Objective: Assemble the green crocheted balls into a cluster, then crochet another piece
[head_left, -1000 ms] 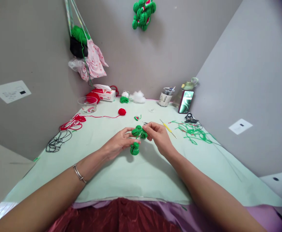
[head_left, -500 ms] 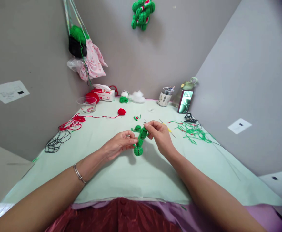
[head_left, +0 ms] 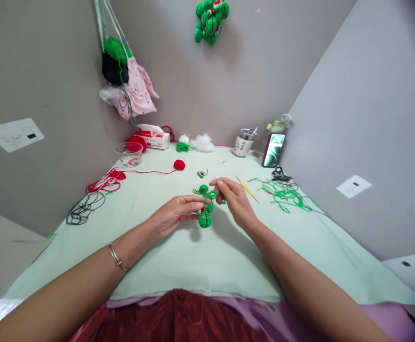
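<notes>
My left hand (head_left: 181,213), with a silver bangle on its wrist, pinches a green crocheted piece (head_left: 205,220) made of rounded parts with a dark line and a bit of red and white. Loops of green yarn (head_left: 210,195) stand up from its top. Just right of it my right hand (head_left: 231,197) is closed in a pinch, thumb and forefinger together; what lies between them is too fine to make out. Behind the hands lies a small green ball-shaped piece (head_left: 203,188). A small red, white and green piece (head_left: 202,174) is farther back.
A yellow-handled crochet hook (head_left: 246,188), green yarn scraps (head_left: 286,194) and black scissors (head_left: 280,174) lie right. Red yarn (head_left: 108,180), black cord (head_left: 82,209) and a clear tub (head_left: 128,154) are left. A phone (head_left: 273,150) and pen cup (head_left: 243,143) stand behind.
My right hand has moved off the crocheted piece, a little to the right. Loops of green yarn now show at the piece's top. My left hand keeps its hold.
</notes>
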The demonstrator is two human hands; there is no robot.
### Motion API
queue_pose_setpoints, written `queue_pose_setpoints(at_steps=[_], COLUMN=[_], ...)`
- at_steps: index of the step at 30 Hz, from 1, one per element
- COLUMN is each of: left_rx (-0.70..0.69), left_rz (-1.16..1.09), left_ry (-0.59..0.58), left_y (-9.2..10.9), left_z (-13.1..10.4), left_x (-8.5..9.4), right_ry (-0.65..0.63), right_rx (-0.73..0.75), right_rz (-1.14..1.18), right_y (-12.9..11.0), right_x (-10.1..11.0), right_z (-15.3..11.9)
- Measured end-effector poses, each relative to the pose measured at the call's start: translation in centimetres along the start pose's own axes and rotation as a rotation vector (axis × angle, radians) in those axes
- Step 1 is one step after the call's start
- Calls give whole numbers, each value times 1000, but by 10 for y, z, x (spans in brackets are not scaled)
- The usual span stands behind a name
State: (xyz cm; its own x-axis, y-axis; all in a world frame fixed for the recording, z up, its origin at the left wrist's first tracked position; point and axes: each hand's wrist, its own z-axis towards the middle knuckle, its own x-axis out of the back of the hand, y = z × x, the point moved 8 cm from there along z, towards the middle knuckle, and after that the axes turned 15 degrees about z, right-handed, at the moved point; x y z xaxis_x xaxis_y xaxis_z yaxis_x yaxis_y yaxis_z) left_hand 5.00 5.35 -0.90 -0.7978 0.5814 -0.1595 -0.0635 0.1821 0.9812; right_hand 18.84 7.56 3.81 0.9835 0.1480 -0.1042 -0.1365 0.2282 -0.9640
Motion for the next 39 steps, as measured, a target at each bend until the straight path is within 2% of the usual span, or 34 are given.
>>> queue_pose_setpoints(at_steps=[8, 13, 22, 27, 39], left_rx=[-29, -51, -76, -64, -64], left_rz=[16, 20, 76, 71, 68], left_ry=[93, 118, 120, 161, 157], left_y=[0, 0, 4, 4, 4], left_z=[1, 2, 2, 0, 0], left_x=[11, 14, 15, 18, 17], right_ry=[6, 67, -102, -95, -79], right_rx=[-4, 14, -59, -30, 43], right_rz=[118, 67, 140, 56, -18], right_y=[-8, -14, -11, -9, -14], right_x=[1, 3, -19, -19, -20], right_z=[-1, -3, -9, -8, -9])
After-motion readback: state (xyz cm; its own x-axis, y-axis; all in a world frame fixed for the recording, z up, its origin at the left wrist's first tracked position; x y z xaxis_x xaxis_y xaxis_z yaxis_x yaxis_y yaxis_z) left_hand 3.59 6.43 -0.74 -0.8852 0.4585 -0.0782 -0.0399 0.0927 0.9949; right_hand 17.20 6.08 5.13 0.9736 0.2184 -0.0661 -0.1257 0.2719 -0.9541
